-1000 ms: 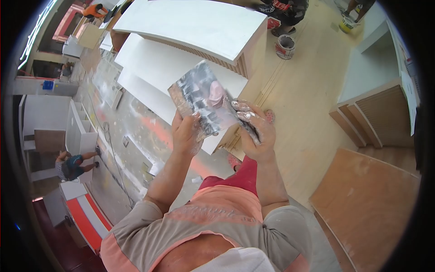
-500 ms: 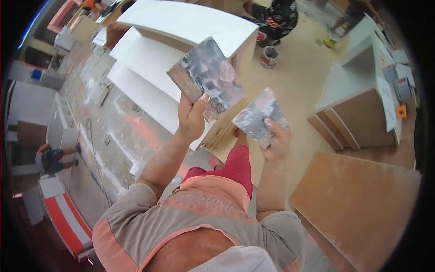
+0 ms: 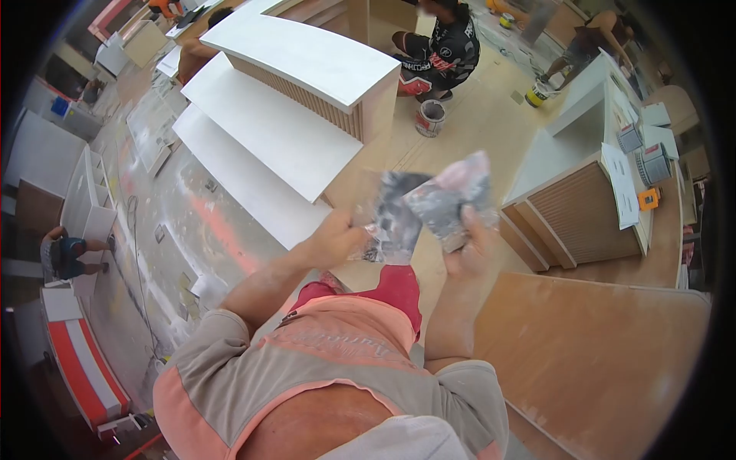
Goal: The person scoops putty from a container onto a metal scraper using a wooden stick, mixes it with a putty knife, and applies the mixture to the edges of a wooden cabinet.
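My left hand [image 3: 342,236] grips the near left edge of a flat board [image 3: 397,218] smeared grey, black and pink, blurred by motion. My right hand [image 3: 469,244] holds a smaller square plate [image 3: 452,195] with grey and pink smears, its thumb on the face. The two pieces meet or overlap in view, the smaller one at the right; whether they touch I cannot tell. Both are held in front of my body, above the red trousers.
A white-topped curved counter [image 3: 307,50] stands ahead left. Beyond, a person in black [image 3: 452,54] crouches near an open bucket [image 3: 430,119]. At the right are a ribbed cabinet [image 3: 583,218] and a large brown panel [image 3: 583,345]; tins stand on the cabinet.
My left hand has turned and lowered its board, bringing it closer to the smaller plate. My right hand has moved only slightly. The view has shifted.
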`<action>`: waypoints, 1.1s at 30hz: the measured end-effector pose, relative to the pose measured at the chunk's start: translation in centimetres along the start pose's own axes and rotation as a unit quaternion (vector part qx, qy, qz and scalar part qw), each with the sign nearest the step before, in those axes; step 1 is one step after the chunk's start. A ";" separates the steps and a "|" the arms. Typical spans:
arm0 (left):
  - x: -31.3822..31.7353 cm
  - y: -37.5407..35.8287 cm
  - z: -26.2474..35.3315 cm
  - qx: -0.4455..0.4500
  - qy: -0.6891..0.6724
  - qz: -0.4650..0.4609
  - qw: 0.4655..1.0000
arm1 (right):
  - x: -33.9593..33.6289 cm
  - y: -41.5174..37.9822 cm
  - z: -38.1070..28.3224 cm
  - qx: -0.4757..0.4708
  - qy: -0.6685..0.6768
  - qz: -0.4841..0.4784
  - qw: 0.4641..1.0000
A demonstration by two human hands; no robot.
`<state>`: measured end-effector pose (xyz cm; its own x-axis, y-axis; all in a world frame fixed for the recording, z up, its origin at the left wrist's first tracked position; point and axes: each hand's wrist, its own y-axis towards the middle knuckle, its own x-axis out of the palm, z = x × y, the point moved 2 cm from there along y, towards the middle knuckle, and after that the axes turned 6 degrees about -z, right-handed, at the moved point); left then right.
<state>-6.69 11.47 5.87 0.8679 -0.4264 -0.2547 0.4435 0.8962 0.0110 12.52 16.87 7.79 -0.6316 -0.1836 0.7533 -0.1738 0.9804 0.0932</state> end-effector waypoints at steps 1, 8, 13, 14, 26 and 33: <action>1.0 0.8 -0.9 -0.029 -0.238 0.126 0.963 | -0.3 0.3 -1.6 -0.048 0.012 -0.015 0.999; 6.9 8.3 1.1 0.010 -0.560 0.215 0.800 | -5.6 1.1 -6.2 -0.224 -0.462 -0.271 0.814; 8.8 9.7 -0.1 -0.019 -0.503 0.273 0.820 | -7.8 2.3 -8.0 -0.237 -0.600 -0.328 0.690; 9.1 9.3 -0.7 -0.033 -0.495 0.291 0.818 | -8.5 2.6 -7.9 -0.208 -0.602 -0.306 0.708; 12.2 3.3 -14.3 -0.102 -0.595 0.263 0.753 | -27.9 0.4 9.0 0.310 -0.302 0.056 0.900; 9.5 4.9 -25.8 -0.092 -0.472 0.449 0.753 | -32.2 8.1 16.1 0.164 -0.483 -0.077 0.857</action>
<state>-2.01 14.95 -21.42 0.6100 0.5430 0.5772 -0.3802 0.8396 -0.3880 19.27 29.55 -26.18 -0.8848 -0.4391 -0.1562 -0.4150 0.8948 -0.1648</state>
